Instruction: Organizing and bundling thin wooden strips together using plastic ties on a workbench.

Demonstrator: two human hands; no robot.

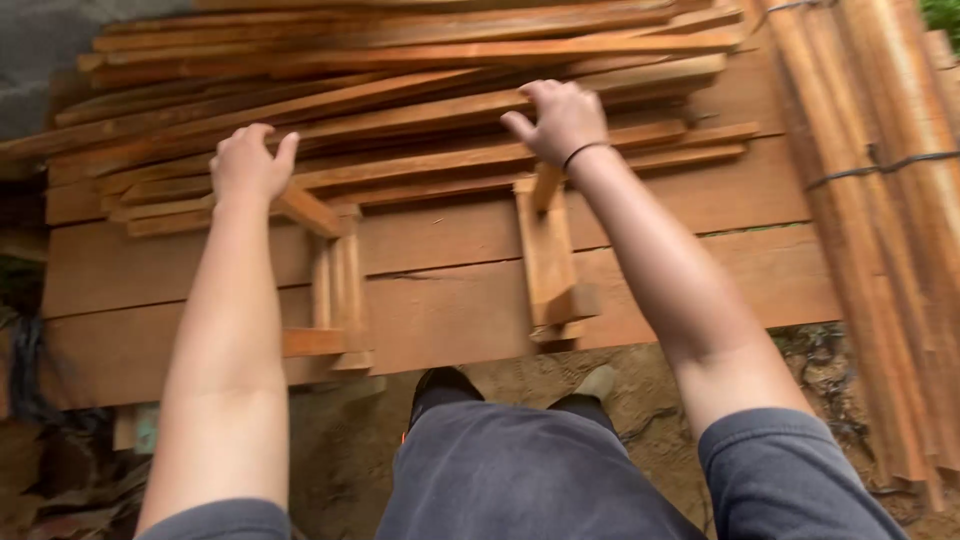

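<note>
A person's left hand [248, 165] and right hand [562, 120] are closing their fingers around two small reddish-brown frames nailed together from short wooden slats: the left frame [335, 290] hanging at seven o'clock, the right frame [552, 262] at five o'clock. Both are resting against wide rough-sawn planks [440, 300], under a loose heap of thin strips [400, 90] at twelve o'clock. A wire-tied bundle of poles [880, 200] is leaning at three o'clock. The frames look light and stiff, though splintery; their top crosspieces seem the surest grip.
</note>
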